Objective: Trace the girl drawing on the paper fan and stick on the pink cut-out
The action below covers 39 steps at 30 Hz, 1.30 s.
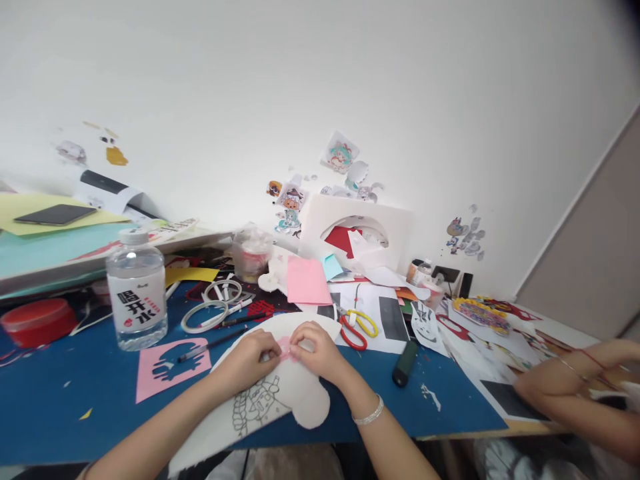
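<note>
My left hand (250, 363) and my right hand (320, 353) meet over a white cut-out sheet (300, 393) with a line drawing on it. Both hands pinch a small pink paper piece (285, 348) between their fingertips, pressing it against the sheet. A silver bracelet sits on my right wrist. The sheet lies on a blue mat (75, 407) and hangs over the table's front edge.
A water bottle (137, 293), pink stencil (170, 368), pens and tape rings (204, 315) lie left. Red and yellow scissors (356, 327), pink card (306, 281) and a dark glue stick (404, 363) lie right. Another person's arm (575, 393) rests at far right among paper scraps.
</note>
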Each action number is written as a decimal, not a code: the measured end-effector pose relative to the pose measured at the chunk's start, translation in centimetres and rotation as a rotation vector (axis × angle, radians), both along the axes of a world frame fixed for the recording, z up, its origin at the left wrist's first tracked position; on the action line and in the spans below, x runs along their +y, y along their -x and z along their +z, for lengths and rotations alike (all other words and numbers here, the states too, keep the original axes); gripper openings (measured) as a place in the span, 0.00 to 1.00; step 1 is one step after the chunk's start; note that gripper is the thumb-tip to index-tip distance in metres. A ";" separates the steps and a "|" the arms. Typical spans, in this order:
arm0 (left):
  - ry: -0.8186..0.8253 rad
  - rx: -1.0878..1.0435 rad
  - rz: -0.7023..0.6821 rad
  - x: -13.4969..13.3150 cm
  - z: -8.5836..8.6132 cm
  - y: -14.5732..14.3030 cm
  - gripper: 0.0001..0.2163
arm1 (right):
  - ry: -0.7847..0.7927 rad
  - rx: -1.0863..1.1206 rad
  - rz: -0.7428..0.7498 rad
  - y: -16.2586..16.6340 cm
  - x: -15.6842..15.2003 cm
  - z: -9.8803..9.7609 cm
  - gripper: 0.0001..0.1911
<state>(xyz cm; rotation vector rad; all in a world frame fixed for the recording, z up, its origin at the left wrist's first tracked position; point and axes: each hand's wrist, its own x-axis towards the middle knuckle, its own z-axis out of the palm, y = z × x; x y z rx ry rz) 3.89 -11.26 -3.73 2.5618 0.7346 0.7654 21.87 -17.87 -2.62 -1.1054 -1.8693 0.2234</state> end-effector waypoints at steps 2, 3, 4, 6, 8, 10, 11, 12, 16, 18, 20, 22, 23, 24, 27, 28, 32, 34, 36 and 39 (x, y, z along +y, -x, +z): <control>0.021 -0.007 -0.001 0.0 0.0 0.0 0.06 | 0.007 -0.004 0.012 0.0 0.0 -0.1 0.06; 0.030 -0.010 -0.002 0.0 -0.1 0.1 0.07 | 0.011 -0.009 0.016 0.0 0.1 -0.3 0.06; 0.039 -0.013 -0.005 0.1 -0.1 0.1 0.07 | 0.015 -0.016 0.021 0.0 0.1 -0.4 0.06; 0.054 -0.020 -0.008 0.1 -0.1 0.1 0.07 | 0.021 -0.035 0.033 0.1 0.3 -0.7 0.06; 0.063 -0.028 -0.009 0.1 -0.2 0.1 0.07 | 0.025 -0.055 0.044 0.3 0.4 -0.9 0.06; 0.070 -0.037 -0.010 0.2 -0.3 0.1 0.07 | 0.028 -0.073 0.055 0.4 0.4 -1.0 0.05; 0.072 -0.042 -0.011 0.2 -0.3 0.1 0.07 | 0.030 -0.080 0.060 0.4 0.4 -1.0 0.04; 0.075 -0.048 -0.013 0.2 -0.4 0.1 0.07 | 0.031 -0.086 0.065 0.4 0.4 -1.0 0.04; 0.067 -0.090 -0.009 0.1 -0.4 0.2 0.07 | 0.022 -0.071 0.060 0.5 0.2 -0.5 0.04; 0.052 -0.119 -0.015 0.0 -0.2 0.3 0.06 | 0.014 -0.050 0.048 0.5 0.0 -0.2 0.04; 0.035 -0.144 -0.039 -0.1 0.1 0.3 0.05 | 0.009 -0.035 0.041 0.5 -0.1 0.0 0.05; 0.021 -0.160 -0.065 -0.1 0.3 0.3 0.06 | 0.004 -0.028 0.038 0.5 -0.1 0.1 0.05; 0.017 -0.166 -0.073 -0.2 0.4 0.3 0.07 | 0.002 -0.024 0.036 0.6 -0.1 0.1 0.05; 0.014 -0.171 -0.075 -0.2 0.5 0.3 0.08 | -0.001 -0.021 0.032 0.6 -0.1 0.1 0.05; 0.019 -0.185 -0.057 -0.1 0.5 0.2 0.09 | -0.011 -0.012 0.019 0.6 -0.1 0.0 0.05; 0.021 -0.191 -0.046 -0.1 0.4 0.2 0.09 | -0.014 -0.011 0.015 0.6 -0.1 0.0 0.05; 0.028 -0.210 -0.007 0.1 0.4 0.1 0.10 | -0.037 -0.008 0.003 0.7 0.0 -0.2 0.06; 0.029 -0.219 0.001 0.1 0.5 0.1 0.11 | -0.054 -0.002 -0.004 0.7 0.0 -0.2 0.07; 0.031 -0.231 0.006 0.2 0.5 0.0 0.11 | -0.072 0.008 -0.018 0.6 0.0 -0.2 0.08; 0.032 -0.244 0.012 0.2 0.5 -0.1 0.11 | -0.096 0.041 -0.060 0.3 0.2 -0.2 0.11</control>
